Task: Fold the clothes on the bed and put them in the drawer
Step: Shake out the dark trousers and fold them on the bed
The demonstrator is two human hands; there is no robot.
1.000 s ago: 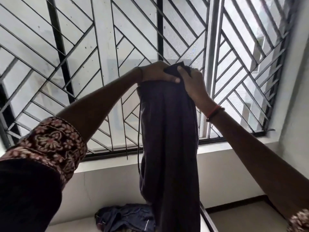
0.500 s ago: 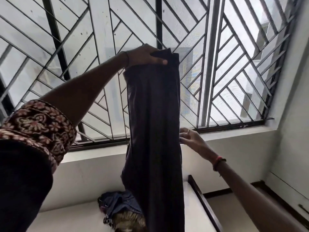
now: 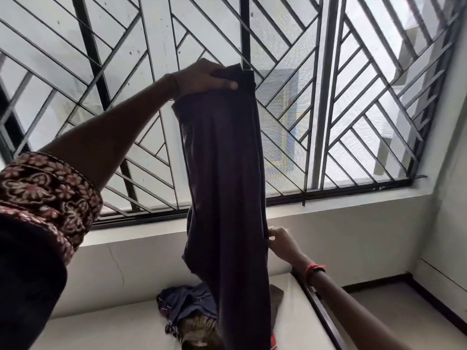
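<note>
Left hand (image 3: pixel 202 79) is gripping the dark garment (image 3: pixel 225 173) aloft, right hand (image 3: pixel 280 239) pinching its edge. Neat folding is demanding matched edges.

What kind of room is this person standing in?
Most likely a home bedroom: a bed with a heap of clothes lies under a large grilled window, and the left hand holds up a dark garment.

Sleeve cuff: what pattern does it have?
The sleeve cuff has pale flowers on maroon; head view.
</note>
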